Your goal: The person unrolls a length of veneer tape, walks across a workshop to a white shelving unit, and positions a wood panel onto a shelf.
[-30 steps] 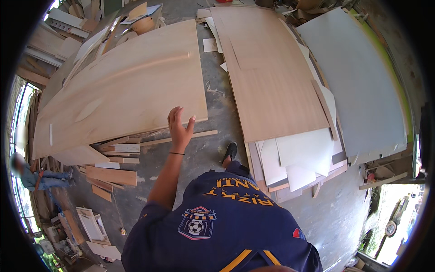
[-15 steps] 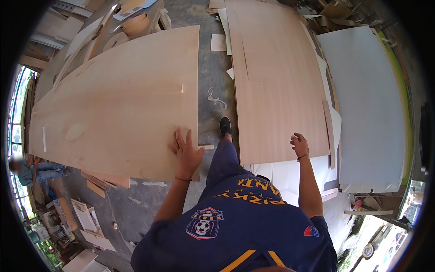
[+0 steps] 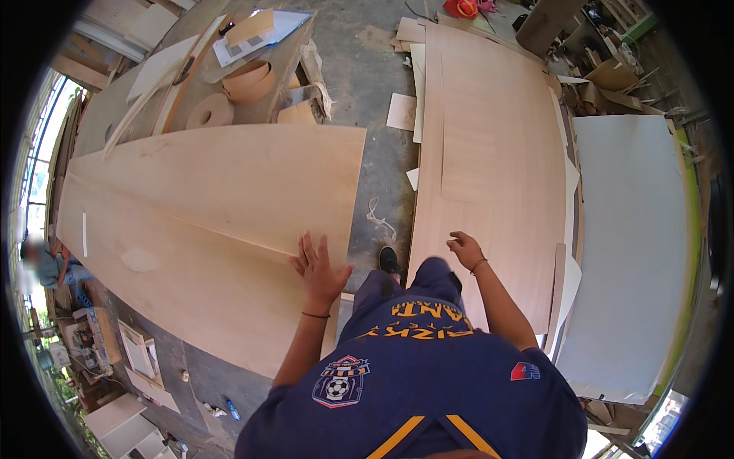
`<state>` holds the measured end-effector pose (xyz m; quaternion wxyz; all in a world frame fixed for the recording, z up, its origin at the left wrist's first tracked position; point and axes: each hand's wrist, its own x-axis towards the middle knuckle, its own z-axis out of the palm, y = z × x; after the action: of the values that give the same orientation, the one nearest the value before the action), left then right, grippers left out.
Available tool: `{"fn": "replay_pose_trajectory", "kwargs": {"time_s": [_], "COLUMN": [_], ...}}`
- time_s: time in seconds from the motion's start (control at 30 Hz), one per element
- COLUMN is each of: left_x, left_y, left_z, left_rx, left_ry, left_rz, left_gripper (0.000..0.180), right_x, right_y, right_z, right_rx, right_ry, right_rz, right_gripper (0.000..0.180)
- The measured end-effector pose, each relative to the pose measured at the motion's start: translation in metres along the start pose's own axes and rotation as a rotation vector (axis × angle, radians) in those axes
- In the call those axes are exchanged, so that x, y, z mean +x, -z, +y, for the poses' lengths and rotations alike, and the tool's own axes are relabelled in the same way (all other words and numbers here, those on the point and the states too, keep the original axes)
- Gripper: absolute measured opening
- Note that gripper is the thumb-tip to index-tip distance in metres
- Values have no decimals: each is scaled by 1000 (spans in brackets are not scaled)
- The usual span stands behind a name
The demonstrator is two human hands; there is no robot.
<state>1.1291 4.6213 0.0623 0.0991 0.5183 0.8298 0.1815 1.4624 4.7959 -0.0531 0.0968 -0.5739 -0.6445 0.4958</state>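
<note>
My left hand (image 3: 321, 274) is spread with fingers apart over the near right part of a large pale plywood sheet (image 3: 252, 168). Its fingertips are beside the end of a long thin ridge, like a narrow wooden strip (image 3: 214, 226), running across the sheet. Whether the palm presses on the wood I cannot tell. My right hand (image 3: 466, 251) holds nothing, its fingers loosely bent and apart, above the left side of a second, light brown wood sheet (image 3: 497, 138). Between the two sheets my dark shoe (image 3: 389, 260) stands on the grey floor.
A white cord (image 3: 375, 218) lies on the floor ahead. Beyond the left sheet are rolls of edging strip (image 3: 248, 80) and papers (image 3: 260, 38) on a bench. A pale grey-blue panel (image 3: 631, 245) lies at the right. Another person (image 3: 50, 264) is at the far left.
I have moved forward between the sheets, and the view has shifted. My left hand has come nearer the strip's end. My right hand has swung inward, toward the left.
</note>
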Motion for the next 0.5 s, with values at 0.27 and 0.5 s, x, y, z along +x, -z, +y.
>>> {"fn": "replay_pose_trajectory", "kwargs": {"time_s": [0.27,0.5], "left_x": [8,16], "left_y": [-6,0], "left_z": [14,33], "left_rx": [32,72], "left_ry": [97,265], "left_rz": [39,6], "left_gripper": [65,62], "right_x": [53,235], "right_y": [76,64], "right_z": [43,-20], "right_rx": [-59,-314], "right_ry": [-329,-44], "right_rz": [-13,-271], "right_gripper": [33,35]}}
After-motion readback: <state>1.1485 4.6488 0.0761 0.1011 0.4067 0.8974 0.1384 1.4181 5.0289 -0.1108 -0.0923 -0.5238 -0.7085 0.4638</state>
